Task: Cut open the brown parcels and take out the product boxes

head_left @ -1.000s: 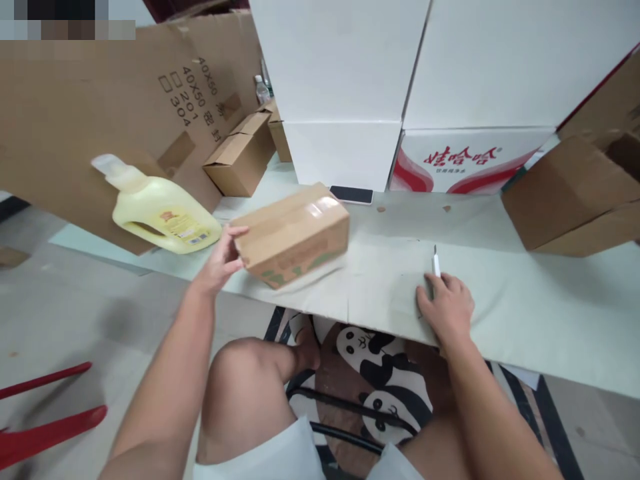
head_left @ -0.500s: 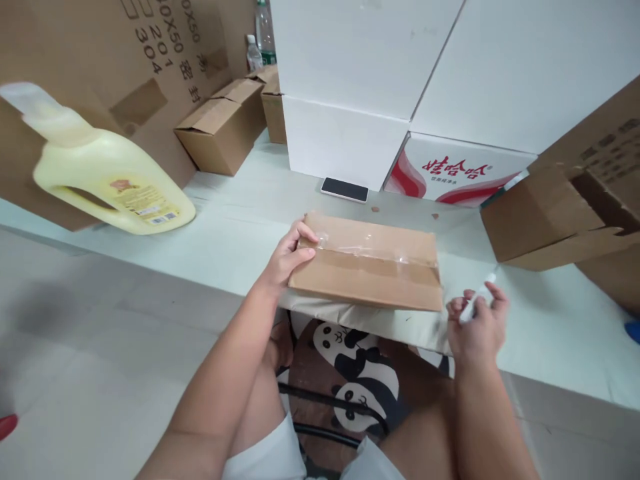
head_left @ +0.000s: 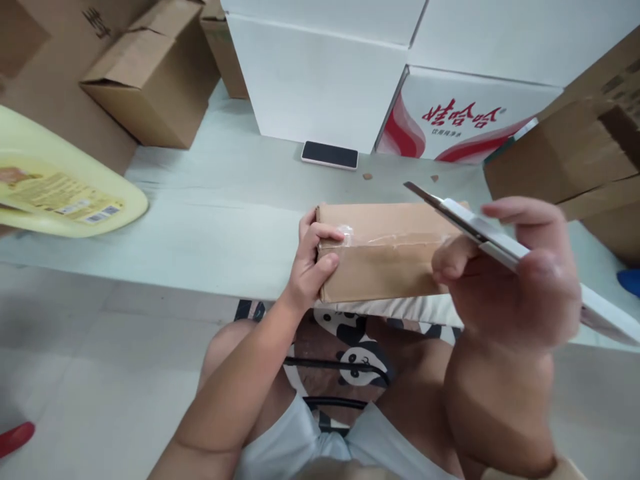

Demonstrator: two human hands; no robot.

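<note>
A small taped cardboard box (head_left: 385, 257) lies at the near edge of the pale table (head_left: 210, 220), right in front of me. My left hand (head_left: 313, 260) grips its left end, fingers curled over the top edge. Raised close to the camera, my right hand (head_left: 515, 280) is closed round a white utility knife (head_left: 493, 237). The knife's thin metal blade (head_left: 423, 193) points left, hovering above the box's right part. Clear tape runs along the box top.
A yellow detergent jug (head_left: 60, 193) lies at the left. A black phone (head_left: 330, 155) rests before stacked white cartons (head_left: 320, 80), one with red print (head_left: 460, 120). Brown cardboard boxes stand at back left (head_left: 145, 80) and right (head_left: 565, 153). A panda-print stool (head_left: 350, 347) shows below the table.
My left hand pulled the box from the left to the table's near edge and turned it. My right hand picked the knife off the table and lifted it over the box.
</note>
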